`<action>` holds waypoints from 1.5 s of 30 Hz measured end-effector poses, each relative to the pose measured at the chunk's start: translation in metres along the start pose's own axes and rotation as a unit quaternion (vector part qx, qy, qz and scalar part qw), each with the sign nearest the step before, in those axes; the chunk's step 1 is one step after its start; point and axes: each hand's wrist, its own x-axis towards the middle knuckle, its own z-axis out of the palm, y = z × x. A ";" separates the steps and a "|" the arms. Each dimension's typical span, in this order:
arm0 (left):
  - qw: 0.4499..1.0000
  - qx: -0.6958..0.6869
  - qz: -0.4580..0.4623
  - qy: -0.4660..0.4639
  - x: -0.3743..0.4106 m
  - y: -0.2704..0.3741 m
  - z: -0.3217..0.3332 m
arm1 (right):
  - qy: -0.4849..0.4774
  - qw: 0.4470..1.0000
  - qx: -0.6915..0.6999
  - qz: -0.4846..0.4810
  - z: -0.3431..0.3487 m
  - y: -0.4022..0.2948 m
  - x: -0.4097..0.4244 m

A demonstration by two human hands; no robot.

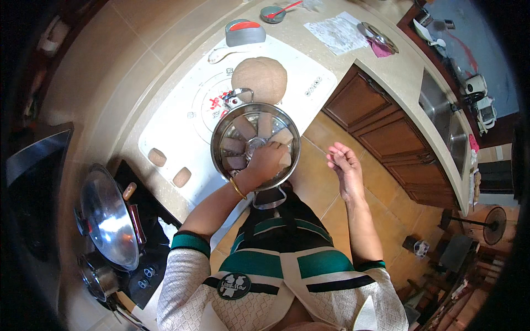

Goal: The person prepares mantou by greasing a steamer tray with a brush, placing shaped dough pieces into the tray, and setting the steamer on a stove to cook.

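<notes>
My left hand (267,162), with a gold bangle at the wrist, reaches into a round stainless steel steamer pot (296,136). Its fingers close around a pale brown dough piece (285,160) at the pot's right side; my thumb is hidden. Several more cut dough pieces (244,127) lie in a ring inside, around a raised centre. To the right of the pot, my right hand (344,163) hangs over the floor, loosely curled, with no object visible in it. Two dough pieces, one upper (157,157) and one lower (181,177), rest on the white kneading mat (165,134).
Beyond the pot sits a large dough mound (259,78), near a grey scraper with a red grip (246,33). A bowl with a red spatula (273,15) stands farther back. A domed wok lid (109,217) is on the stove at left. Wooden cabinets (372,107) line the right.
</notes>
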 end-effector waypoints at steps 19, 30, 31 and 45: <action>0.973 -0.037 -0.212 0.082 -0.053 -0.017 -0.077 | -0.246 0.744 -0.551 -0.288 0.072 -0.025 0.036; 0.966 0.201 -0.161 -0.026 -0.046 -0.002 -0.011 | -0.334 0.427 -0.807 -0.236 0.121 0.066 0.050; 0.966 0.209 -0.151 -0.036 -0.045 -0.003 -0.010 | -0.329 0.425 -0.810 -0.235 0.119 0.075 0.054; 0.951 0.271 -0.146 0.004 -0.050 -0.012 -0.007 | -0.332 0.290 -0.847 -0.298 0.123 0.072 0.053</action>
